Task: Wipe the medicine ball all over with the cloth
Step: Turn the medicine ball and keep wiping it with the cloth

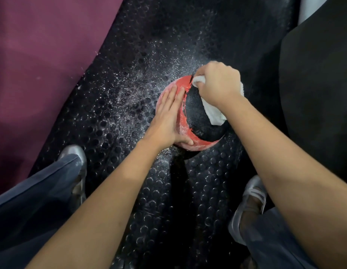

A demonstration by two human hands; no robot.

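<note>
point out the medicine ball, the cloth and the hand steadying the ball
medicine ball (201,115): head view, black panel on top
cloth (215,113): head view, loose white end below the wrist
left hand (168,117): head view, back of the hand

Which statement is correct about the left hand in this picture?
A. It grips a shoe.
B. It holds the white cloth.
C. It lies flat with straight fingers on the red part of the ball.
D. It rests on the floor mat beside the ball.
C: the left hand lies flat with straight fingers on the red side of the medicine ball, while the right hand grips the white cloth.
</note>
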